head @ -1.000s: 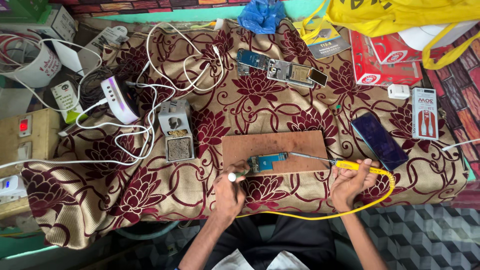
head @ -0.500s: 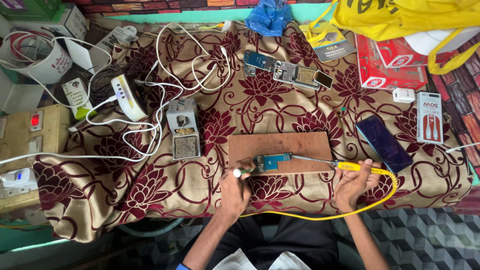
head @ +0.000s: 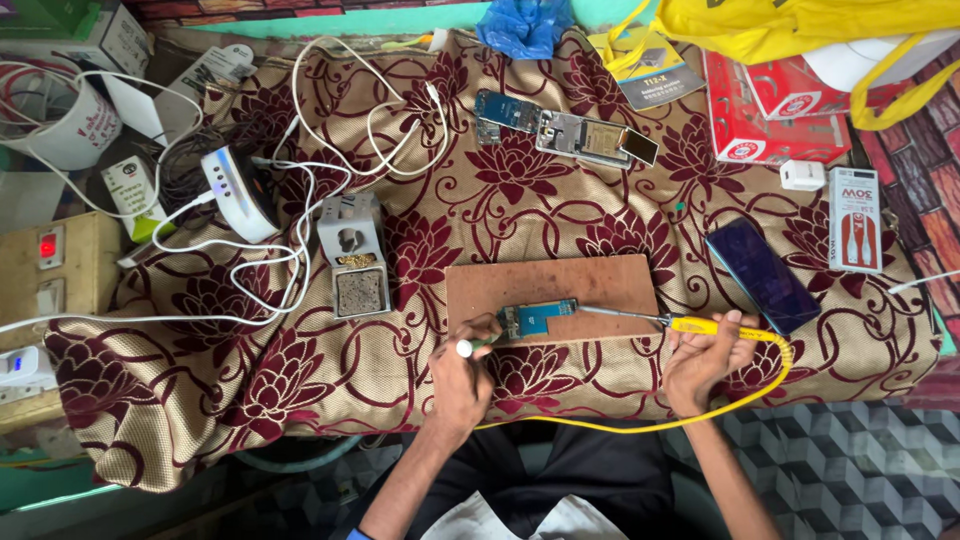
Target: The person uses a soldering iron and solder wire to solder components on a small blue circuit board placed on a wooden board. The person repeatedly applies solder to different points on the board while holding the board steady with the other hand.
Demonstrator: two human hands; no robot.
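Observation:
A small blue circuit board [head: 537,318] lies on a brown wooden board [head: 550,285] near the table's front edge. My right hand [head: 706,358] grips a yellow-handled soldering iron [head: 690,324], whose thin metal tip reaches left to the circuit board's right end. My left hand [head: 463,372] pinches a slim green tool with a white end [head: 466,347], its tip touching the circuit board's left side. The iron's yellow cable [head: 640,425] loops below the table edge.
A maroon floral cloth [head: 300,370] covers the table. A grey soldering stand [head: 355,255] and white cables [head: 250,250] lie left. Opened phone parts [head: 565,128] sit at the back, a dark phone [head: 762,273] at right, red boxes [head: 770,110] and a yellow bag [head: 800,25] behind.
The view has shifted slightly; both hands stay at the circuit board with the iron and the green tool held as before.

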